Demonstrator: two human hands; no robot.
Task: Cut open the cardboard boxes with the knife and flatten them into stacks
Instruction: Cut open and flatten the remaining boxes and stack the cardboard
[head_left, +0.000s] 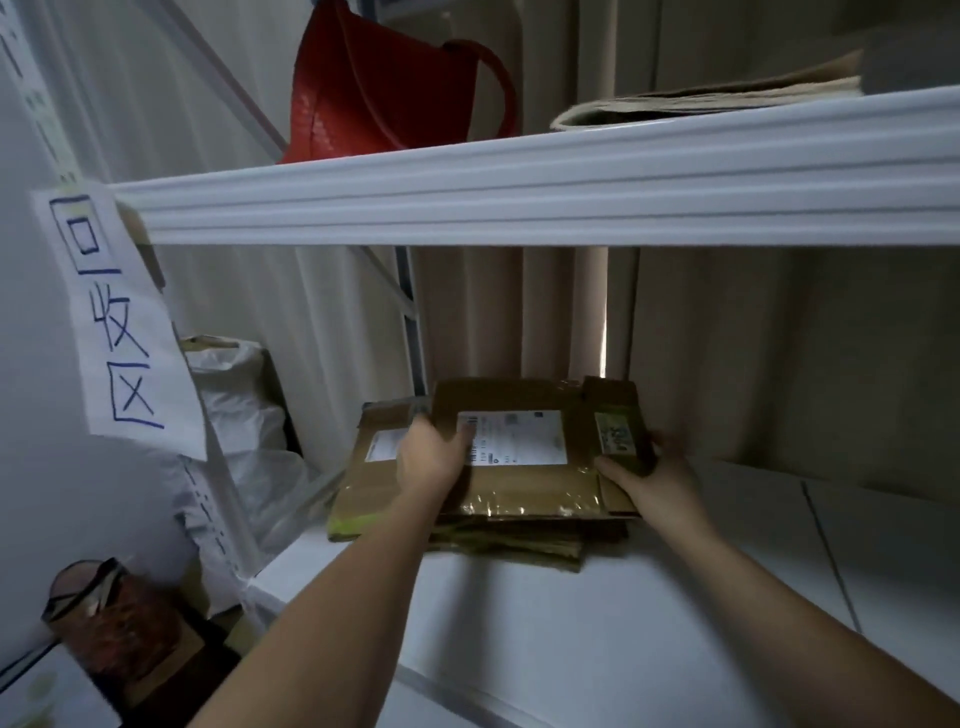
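Note:
A stack of flattened brown cardboard boxes (524, 488) lies on the white lower shelf (597, 623). The top piece carries a white shipping label (519, 435) and shiny tape. Under it, to the left, another flat box (363, 483) sticks out with its own label. My left hand (431, 457) grips the top piece's left edge, thumb over the cardboard. My right hand (644, 470) holds the right edge, fingers curled round a flap with a green sticker. No knife is visible.
A white shelf beam (519, 192) crosses overhead, carrying a red bag (384, 88) and flat cardboard (717, 98). A paper sign (114, 322) hangs at left. White plastic bags (244, 415) sit left of the stack, a dark jar-like object (104, 623) below. Curtains hang behind.

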